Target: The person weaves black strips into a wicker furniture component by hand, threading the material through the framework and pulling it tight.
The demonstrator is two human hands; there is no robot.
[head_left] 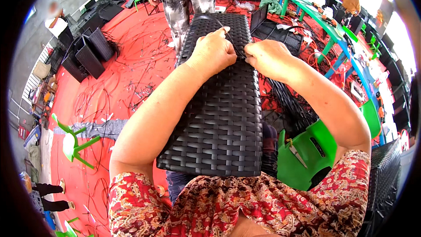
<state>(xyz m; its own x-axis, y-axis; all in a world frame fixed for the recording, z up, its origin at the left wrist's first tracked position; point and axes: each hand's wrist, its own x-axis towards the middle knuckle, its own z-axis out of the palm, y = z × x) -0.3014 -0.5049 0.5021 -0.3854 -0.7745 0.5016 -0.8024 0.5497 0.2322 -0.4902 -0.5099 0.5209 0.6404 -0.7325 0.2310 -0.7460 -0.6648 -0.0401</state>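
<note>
A long black woven wicker panel [215, 127] stretches away from my lap, its weave made of flat dark strips. Over its far part, my left hand [212, 53] is closed, the fingers curled down near the panel's middle. My right hand [266, 57] pinches close by, at the panel's right edge. A thin black weaving strip [231, 39] arcs from the far end of the panel to between the two hands. Its end is hidden by my fingers.
Scissors [298, 154] lie on a green chair [287, 169] at my right. Black strips [289, 103] hang in a bundle beyond it. A person in patterned trousers [175, 6] stands just past the panel. A green-topped table [322, 22] runs along the right.
</note>
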